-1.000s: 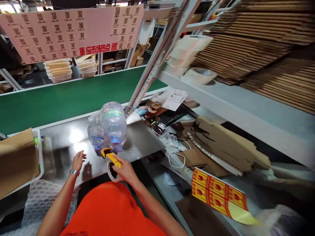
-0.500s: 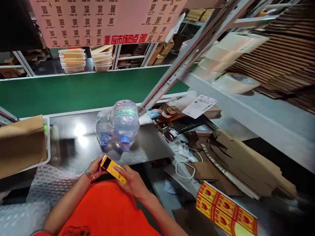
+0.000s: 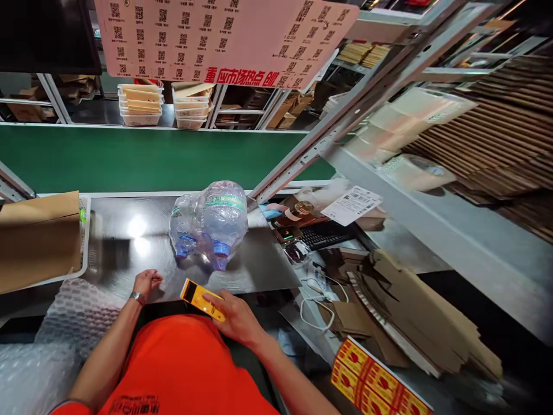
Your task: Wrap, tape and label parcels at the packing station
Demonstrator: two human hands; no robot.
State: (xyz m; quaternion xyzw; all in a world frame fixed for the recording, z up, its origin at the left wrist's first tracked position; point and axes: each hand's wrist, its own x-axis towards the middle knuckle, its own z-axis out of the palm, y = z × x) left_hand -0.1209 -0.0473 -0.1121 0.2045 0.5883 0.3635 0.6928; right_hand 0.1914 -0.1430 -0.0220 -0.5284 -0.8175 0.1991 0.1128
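In my right hand [image 3: 235,317] is a yellow handheld scanner [image 3: 202,300] with a dark window at its far left end; my fingers wrap its near end and the thumb lies on top. My left hand [image 3: 147,283], with a metal watch at the wrist, hovers at the bench edge apart from the scanner. Its fingers are loosely curled together, with nothing visible in them. Beyond both hands, large clear plastic bottles [image 3: 224,216] with blue caps and green-white labels lie wrapped in clear film on the metal bench [image 3: 116,230].
A white basket [image 3: 86,236] holding brown cardboard stands at left, above bubble wrap [image 3: 82,314]. A green conveyor belt [image 3: 173,158] runs behind the bench. At right are a metal post, a shelf with tape rolls [image 3: 417,170], a keyboard [image 3: 326,233], flattened cardboard [image 3: 432,311] and red-yellow stickers [image 3: 380,380].
My left hand has let go of the scanner's far end and moved left. The right hand still holds the scanner, almost in place. The view has shifted slightly.
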